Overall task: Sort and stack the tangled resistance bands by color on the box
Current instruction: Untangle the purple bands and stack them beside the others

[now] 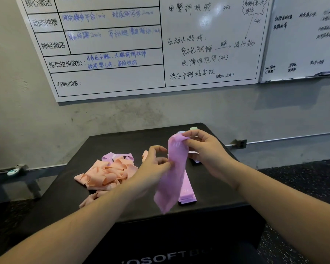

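At frame centre, both hands hold a pink band [172,174] above the black box [69,191] — the right hand [204,151] pinches its upper end, the left hand [156,164] pinches its edge midway. Beneath it lies a pink stack [187,193]; a tangled peach pile [107,174] sits at centre left.
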The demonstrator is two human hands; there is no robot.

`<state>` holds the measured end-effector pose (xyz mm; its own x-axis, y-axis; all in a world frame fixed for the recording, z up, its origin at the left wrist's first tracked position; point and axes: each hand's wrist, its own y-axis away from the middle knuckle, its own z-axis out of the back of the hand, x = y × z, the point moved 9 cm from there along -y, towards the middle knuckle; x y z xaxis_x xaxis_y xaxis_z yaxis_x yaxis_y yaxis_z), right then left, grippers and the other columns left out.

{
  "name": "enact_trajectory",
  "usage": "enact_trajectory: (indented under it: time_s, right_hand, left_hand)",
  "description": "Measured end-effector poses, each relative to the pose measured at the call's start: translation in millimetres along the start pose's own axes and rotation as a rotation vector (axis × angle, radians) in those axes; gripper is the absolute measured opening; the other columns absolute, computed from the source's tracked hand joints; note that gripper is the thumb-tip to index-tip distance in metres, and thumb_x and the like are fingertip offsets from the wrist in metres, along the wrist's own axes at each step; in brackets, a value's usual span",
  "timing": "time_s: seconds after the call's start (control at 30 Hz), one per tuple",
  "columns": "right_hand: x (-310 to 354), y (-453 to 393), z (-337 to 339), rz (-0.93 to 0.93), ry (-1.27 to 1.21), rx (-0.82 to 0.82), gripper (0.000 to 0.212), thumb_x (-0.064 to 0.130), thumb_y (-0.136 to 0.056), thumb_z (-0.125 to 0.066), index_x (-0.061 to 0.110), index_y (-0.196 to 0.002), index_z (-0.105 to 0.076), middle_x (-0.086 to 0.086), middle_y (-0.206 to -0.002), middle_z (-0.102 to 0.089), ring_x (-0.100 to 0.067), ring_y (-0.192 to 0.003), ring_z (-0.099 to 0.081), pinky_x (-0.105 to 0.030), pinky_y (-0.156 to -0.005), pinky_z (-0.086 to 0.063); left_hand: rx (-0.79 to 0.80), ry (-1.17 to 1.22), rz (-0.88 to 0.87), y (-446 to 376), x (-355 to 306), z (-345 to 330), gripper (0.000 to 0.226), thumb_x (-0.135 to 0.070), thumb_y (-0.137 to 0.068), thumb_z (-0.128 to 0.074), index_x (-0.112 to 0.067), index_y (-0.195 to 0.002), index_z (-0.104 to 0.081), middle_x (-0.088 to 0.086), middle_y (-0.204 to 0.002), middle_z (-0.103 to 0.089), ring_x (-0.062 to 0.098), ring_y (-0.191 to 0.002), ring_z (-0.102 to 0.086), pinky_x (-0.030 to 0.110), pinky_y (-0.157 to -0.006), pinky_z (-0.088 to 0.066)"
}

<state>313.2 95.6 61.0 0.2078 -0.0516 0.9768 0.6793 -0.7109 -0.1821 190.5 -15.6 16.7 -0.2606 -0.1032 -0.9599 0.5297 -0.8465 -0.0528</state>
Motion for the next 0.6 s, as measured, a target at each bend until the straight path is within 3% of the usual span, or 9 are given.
enact_trajectory:
  time_s: [0.13,0.2,0.27,0.37,0.5,0.6]
  right_hand:
    - [7.6,3.4,-2.1,0.048,0.088,0.032,0.02,0.0,-0.096,-0.061,0.013,-0.106,-0.073,-0.009,-0.11,-0.075,-0.014,-0.093,-0.067,-0.032,-0.077,-0.054]
    - [11.6,4.5,-2.5,0.077,0.133,0.034,0.023,-0.002,-0.094,-0.062,0.017,-0.1,-0.074,-0.007,-0.106,-0.076,-0.014,-0.094,-0.068,-0.032,-0.083,-0.054]
    - [15.1,4.8,-2.0,0.098,0.164,0.036,0.026,-0.002,-0.094,-0.063,0.022,-0.096,-0.073,-0.005,-0.103,-0.076,-0.014,-0.093,-0.069,-0.029,-0.079,-0.056]
    - [19.6,8.3,0.7,0.127,0.256,0.051,0.026,0.003,-0.095,-0.066,0.026,-0.107,-0.067,0.0,-0.101,-0.077,-0.013,-0.093,-0.071,-0.025,-0.074,-0.056]
    - [11.9,13.4,2.0,0.04,0.266,0.085,0.048,0.006,-0.093,-0.068,0.029,-0.132,-0.052,-0.003,-0.108,-0.076,-0.016,-0.097,-0.073,-0.028,-0.078,-0.06]
    - [5.1,17.3,-0.6,-0.054,0.076,0.116,0.037,0.014,-0.092,-0.072,0.016,-0.128,-0.061,-0.003,-0.1,-0.076,-0.016,-0.09,-0.072,-0.037,-0.085,-0.058]
  left_hand:
    - [0.1,0.137,-0.054,6.0,-12.8,-13.1,0.033,-0.015,-0.096,-0.065,-0.026,-0.123,-0.051,0.004,-0.114,-0.07,0.018,-0.104,-0.07,0.041,-0.089,-0.06]
    - [0.026,0.161,-0.141,7.1,-28.0,-7.9,0.022,-0.023,-0.097,-0.067,-0.026,-0.117,-0.06,-0.001,-0.109,-0.071,0.016,-0.101,-0.069,0.038,-0.088,-0.059]
    - [-0.068,0.153,-0.193,7.4,-39.7,0.7,0.009,-0.028,-0.099,-0.064,-0.026,-0.106,-0.07,-0.004,-0.096,-0.074,0.014,-0.092,-0.07,0.034,-0.08,-0.059]
    - [-0.153,0.127,-0.2,5.6,-44.5,9.6,0.013,-0.029,-0.099,-0.065,-0.027,-0.092,-0.075,-0.003,-0.083,-0.075,0.012,-0.079,-0.071,0.042,-0.077,-0.053]
    - [-0.168,0.124,-0.215,5.9,-47.9,8.3,0.017,-0.029,-0.099,-0.065,-0.032,-0.087,-0.077,0.005,-0.09,-0.076,0.021,-0.083,-0.069,0.058,-0.085,-0.056]
    - [-0.168,0.078,-0.287,9.6,-56.2,7.2,0.021,-0.025,-0.101,-0.062,-0.035,-0.088,-0.074,0.003,-0.091,-0.074,0.023,-0.086,-0.068,0.057,-0.086,-0.056]
